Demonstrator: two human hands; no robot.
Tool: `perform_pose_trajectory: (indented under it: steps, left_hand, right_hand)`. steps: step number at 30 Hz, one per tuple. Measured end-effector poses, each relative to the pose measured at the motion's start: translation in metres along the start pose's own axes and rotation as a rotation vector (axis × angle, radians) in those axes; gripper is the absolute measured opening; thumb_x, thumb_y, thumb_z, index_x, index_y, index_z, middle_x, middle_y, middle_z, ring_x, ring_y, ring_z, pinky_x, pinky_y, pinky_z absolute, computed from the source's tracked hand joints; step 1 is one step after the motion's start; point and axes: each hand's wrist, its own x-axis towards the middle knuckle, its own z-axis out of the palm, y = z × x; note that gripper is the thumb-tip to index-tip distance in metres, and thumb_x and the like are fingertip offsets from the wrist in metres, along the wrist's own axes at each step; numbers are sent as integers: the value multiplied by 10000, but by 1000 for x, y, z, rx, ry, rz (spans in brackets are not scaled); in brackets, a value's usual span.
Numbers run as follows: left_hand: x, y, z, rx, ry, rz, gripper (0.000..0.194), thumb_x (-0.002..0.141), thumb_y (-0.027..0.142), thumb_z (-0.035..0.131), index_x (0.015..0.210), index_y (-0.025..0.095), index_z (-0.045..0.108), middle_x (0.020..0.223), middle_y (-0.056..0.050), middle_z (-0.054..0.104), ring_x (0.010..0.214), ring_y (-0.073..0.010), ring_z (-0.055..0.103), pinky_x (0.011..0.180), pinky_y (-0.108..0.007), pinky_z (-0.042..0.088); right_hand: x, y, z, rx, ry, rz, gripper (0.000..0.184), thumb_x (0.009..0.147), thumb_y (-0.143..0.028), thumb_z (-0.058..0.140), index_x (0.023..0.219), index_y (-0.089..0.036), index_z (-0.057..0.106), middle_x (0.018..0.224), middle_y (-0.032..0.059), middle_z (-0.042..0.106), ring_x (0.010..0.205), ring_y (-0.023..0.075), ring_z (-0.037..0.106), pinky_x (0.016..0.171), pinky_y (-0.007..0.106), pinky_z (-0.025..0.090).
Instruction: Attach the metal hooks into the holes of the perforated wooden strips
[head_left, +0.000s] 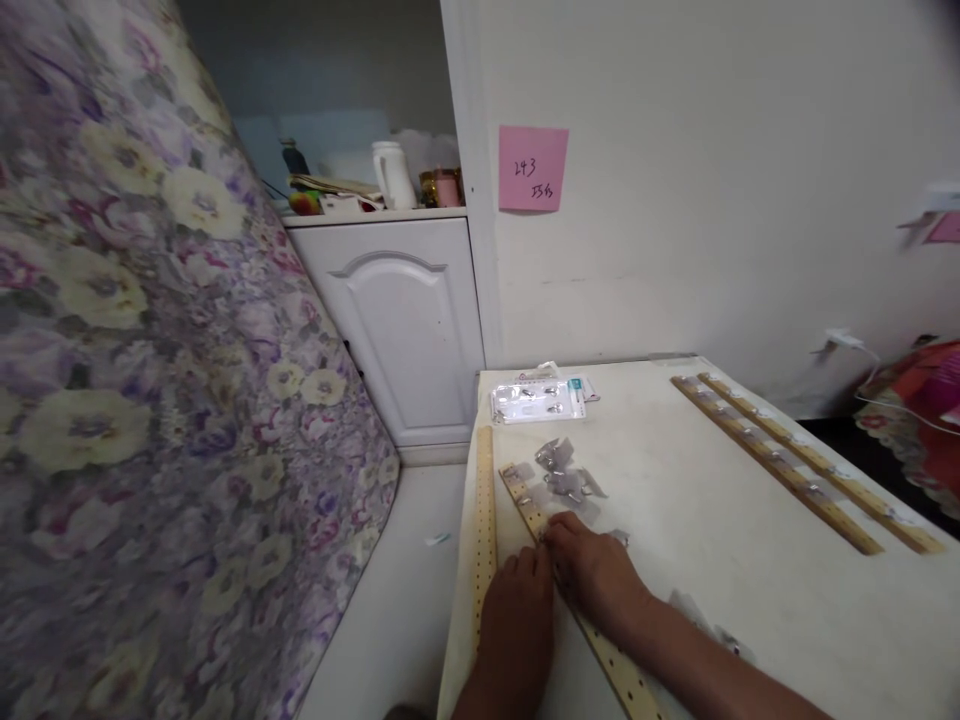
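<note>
A wooden strip with rows of holes (619,668) lies at a slant on the white table, under both my hands. My left hand (517,605) is closed, its curled fingers at the strip's left edge. Just beside it, my right hand (592,570) has its fingertips pinched together over the strip; what is between them is hidden. Towards the far end of the strip sit small metal pieces with clear plastic (534,497). A loose pile of similar shiny pieces in clear plastic (559,460) lies right of that end. Left of my hands runs a second perforated wooden strip (485,500).
Two wooden strips carrying small pieces (780,460) (825,468) lie on the table's right side. Clear plastic packs (529,400) rest at the back edge. More small pieces (727,640) lie near my right forearm. A floral curtain (187,400) hangs on the left.
</note>
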Motion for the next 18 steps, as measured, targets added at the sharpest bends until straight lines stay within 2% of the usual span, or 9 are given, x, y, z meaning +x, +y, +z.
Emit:
perform_pose_trajectory:
  steps: [5, 8, 11, 14, 18]
  left_hand:
    - [-2, -3, 6, -5, 7, 19, 475, 836, 26, 349, 1269, 168, 485, 1101, -94, 593, 999, -217, 533, 881, -359, 425]
    - [-3, -4, 7, -1, 24, 29, 480, 827, 19, 351, 1260, 168, 493, 1099, -91, 592, 1002, -206, 531, 894, -350, 420]
    - [-3, -4, 7, -10, 42, 31, 471, 838, 33, 353, 1274, 156, 480, 1094, -96, 596, 1000, -213, 538, 884, -356, 432]
    - [-4, -4, 3, -33, 35, 33, 470, 841, 44, 358, 1290, 136, 462, 1104, -103, 594, 1009, -217, 539, 892, -356, 430]
    - [-5, -3, -9, -62, 2, 48, 444, 813, 48, 375, 1225, 138, 513, 1073, -98, 595, 976, -218, 545, 863, -343, 431]
  right_hand:
    - [-3, 6, -6, 126, 31, 44, 275, 805, -86, 421, 975, -227, 585, 990, 40, 657, 818, 171, 628, 679, 221, 407]
    - [-6, 16, -9, 175, 57, 36, 350, 748, -35, 403, 985, -222, 579, 1041, 44, 649, 866, 181, 623, 738, 242, 425]
    - [-11, 32, -15, 192, 118, 35, 354, 780, -63, 384, 1030, -229, 572, 1095, 45, 626, 874, 180, 619, 756, 260, 440]
    - [-16, 54, -23, 159, 158, 105, 317, 803, -109, 390, 1007, -241, 594, 1075, 31, 617, 848, 174, 616, 748, 266, 445]
    - [-22, 81, -28, 100, 113, 193, 339, 738, -88, 437, 988, -217, 626, 1011, 38, 623, 828, 171, 606, 748, 269, 439]
